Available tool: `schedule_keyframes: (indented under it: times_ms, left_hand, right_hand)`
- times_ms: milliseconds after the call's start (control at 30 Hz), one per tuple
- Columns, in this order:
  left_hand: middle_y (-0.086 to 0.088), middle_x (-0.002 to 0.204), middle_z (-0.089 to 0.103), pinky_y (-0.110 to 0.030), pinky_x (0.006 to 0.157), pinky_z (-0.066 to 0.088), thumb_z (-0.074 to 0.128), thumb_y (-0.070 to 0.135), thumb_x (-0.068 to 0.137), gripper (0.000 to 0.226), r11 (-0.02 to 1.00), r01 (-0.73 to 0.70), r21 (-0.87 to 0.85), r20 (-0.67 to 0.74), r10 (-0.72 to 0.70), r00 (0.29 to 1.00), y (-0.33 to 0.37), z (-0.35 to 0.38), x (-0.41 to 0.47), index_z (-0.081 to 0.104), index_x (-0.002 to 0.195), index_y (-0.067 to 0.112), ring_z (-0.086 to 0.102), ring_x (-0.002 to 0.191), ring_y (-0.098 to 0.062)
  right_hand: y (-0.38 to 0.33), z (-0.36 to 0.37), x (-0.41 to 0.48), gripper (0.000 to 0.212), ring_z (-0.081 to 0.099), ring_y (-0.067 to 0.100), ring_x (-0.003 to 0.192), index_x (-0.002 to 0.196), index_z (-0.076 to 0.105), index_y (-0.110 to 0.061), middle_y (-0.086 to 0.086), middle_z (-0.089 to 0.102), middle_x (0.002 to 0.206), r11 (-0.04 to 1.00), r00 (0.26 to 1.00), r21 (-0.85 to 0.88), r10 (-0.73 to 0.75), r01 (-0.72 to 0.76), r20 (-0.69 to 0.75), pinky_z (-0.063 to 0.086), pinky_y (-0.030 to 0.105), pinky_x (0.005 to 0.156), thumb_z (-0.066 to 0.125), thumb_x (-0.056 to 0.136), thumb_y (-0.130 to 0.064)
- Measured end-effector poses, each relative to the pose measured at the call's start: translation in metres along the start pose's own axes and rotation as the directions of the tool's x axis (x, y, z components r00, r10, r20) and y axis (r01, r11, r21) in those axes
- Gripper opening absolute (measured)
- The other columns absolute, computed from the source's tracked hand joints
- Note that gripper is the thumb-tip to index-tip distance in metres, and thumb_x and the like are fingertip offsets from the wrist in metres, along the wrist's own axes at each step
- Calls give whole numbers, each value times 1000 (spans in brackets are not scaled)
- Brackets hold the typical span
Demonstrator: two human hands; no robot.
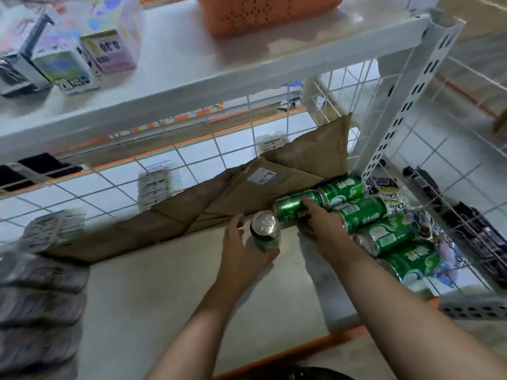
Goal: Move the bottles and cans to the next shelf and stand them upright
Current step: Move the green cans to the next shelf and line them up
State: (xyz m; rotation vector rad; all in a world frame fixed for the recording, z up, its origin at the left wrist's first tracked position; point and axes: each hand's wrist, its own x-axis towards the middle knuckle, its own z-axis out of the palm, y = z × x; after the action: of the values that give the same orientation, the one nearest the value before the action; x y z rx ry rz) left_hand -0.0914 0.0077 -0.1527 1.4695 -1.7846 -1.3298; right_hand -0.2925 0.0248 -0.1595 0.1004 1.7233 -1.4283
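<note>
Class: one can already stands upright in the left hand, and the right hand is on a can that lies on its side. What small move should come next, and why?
Probably the right hand should close on the lying can, lift it and tip it upright beside the standing can that the left hand steadies. The can lies flat, and four more green cans lie behind it.

Light: we see even, cool, fairly dim light with no single lamp in view.
Shadows: soft shade lies on the grey shelf [170, 297] under the right hand [323, 223], and more beneath the upper shelf board [192, 86].
Glare: the silver top of the upright can [265, 222] shines pale; the lying cans [384, 231] carry small highlights.
Blur: we find the whole frame smeared, worst on the stacked packets [41, 292] at left and the boxes [87, 61] above.
Distortion: straight rails bow and lean toward the edges, as at the slotted post [406, 105].
</note>
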Motion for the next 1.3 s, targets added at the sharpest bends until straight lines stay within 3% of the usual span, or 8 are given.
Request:
schedule_keyframes:
  times_ms: [100,233,500,633,767,867,1000,1300]
  left_hand:
    - [7,148,45,-34,109,45,97,40,61,111,999,-7,-38,37,9,999,-5,-14,-4,30,150,33,50,131,-14]
    - [12,141,52,-39,101,52,88,58,53,103,999,-15,-46,12,15,1000,-3,-25,-3,36,141,48,57,123,-15]
    - [11,137,55,-31,99,50,87,57,53,98,996,0,-86,60,5,998,-11,-25,-1,44,139,38,59,120,-11]
    - [14,139,57,-29,106,46,94,43,58,101,999,-11,-50,126,17,992,-5,-7,7,41,143,32,55,128,-3]
    - [14,126,62,-6,82,49,93,4,67,92,993,-4,-116,114,17,993,7,15,16,43,141,27,61,110,12]
    - [9,109,71,-8,74,49,95,6,63,69,992,-1,-130,10,3,1000,10,19,16,61,121,21,68,95,1]
    - [9,102,74,-15,80,52,92,5,64,56,987,-48,-155,-118,30,993,10,-2,-8,65,110,24,69,93,-5]
    - [8,95,73,-15,75,50,91,5,67,53,980,-155,-128,-163,134,978,-8,-122,-100,63,110,14,68,84,-6]
  right_hand:
    - [-2,17,7,94,71,32,94,125,59,-2,14,70,110,994,997,107,28,-20,-78,61,52,88,92,54,-54]
    - [1,26,-4,83,65,26,101,137,52,4,9,65,121,980,984,192,-24,58,-175,57,44,97,91,72,-32]
    - [21,-31,-41,69,58,12,109,131,50,-15,0,57,123,748,787,-268,-613,607,72,45,14,90,90,74,-13]
    - [32,-55,-28,69,58,10,109,127,50,-21,-1,58,122,626,726,-371,-620,686,297,43,5,87,91,72,-12]
    - [25,-48,-21,84,58,1,107,136,47,-19,-8,59,118,646,753,-387,-542,658,373,40,1,84,94,67,-12]
    - [20,-40,-22,81,56,-12,93,135,50,-18,-20,58,106,681,774,-373,-508,630,379,37,-5,74,92,67,-2]
    - [25,-41,-43,57,60,-18,88,104,57,-26,-17,64,99,671,761,-365,-519,645,390,49,10,77,88,67,4]
    - [84,8,-176,55,69,11,89,106,61,-22,-10,71,96,659,658,-230,-527,716,537,55,27,78,89,59,-21]
